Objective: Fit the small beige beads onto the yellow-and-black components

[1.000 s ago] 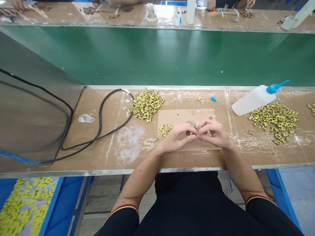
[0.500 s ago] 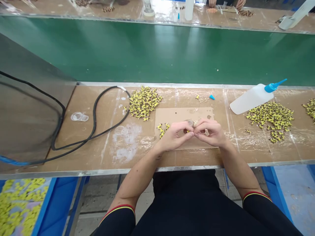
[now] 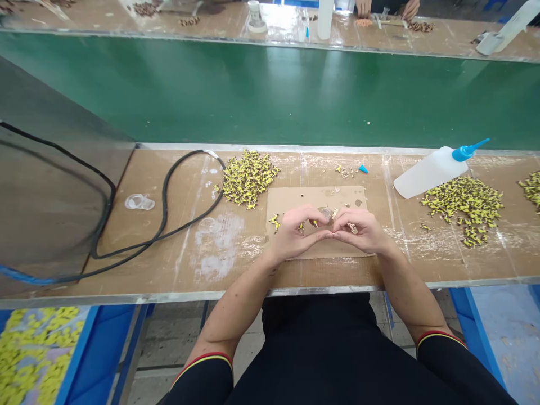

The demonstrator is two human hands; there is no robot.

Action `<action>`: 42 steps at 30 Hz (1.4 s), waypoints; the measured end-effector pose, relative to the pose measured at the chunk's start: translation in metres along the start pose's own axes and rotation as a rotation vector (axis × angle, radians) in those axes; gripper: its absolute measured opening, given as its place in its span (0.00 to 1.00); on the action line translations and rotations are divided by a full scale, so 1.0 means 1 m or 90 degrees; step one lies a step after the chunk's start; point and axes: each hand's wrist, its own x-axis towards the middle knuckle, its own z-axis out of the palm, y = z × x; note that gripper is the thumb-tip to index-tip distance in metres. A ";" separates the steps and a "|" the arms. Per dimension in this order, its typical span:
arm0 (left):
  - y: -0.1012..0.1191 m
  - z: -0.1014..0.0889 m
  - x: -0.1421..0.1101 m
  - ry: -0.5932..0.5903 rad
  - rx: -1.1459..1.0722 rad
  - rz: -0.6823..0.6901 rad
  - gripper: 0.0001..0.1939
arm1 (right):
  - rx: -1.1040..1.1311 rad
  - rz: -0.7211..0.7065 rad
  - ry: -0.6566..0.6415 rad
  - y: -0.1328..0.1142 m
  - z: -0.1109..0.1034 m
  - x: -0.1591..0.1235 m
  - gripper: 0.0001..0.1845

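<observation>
Clear plastic cap (image 3: 140,201) on counter (image 3: 189,275). Black cable (image 3: 165,211) loops right of it, reaching left pile (image 3: 248,180) of yellow-and-dark pieces. Loose pieces (image 3: 274,221) on cardboard sheet (image 3: 291,197), beside left hand (image 3: 295,232). Left grip narrow, thumb meeting tips of right hand (image 3: 363,230), also narrow; cannot tell if either holds anything. Clear round dish (image 3: 326,212) just beyond. White bottle (image 3: 430,172), blue nozzle (image 3: 468,149), beside right pile (image 3: 464,199).

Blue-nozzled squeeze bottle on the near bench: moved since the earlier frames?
No. The squeeze bottle keeps the same gap from the cardboard sheet, to its right; the slight drift is shared by the whole view.
</observation>
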 end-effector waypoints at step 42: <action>-0.019 -0.018 0.006 0.298 0.016 -0.140 0.13 | -0.185 0.340 -0.009 0.033 -0.014 0.001 0.10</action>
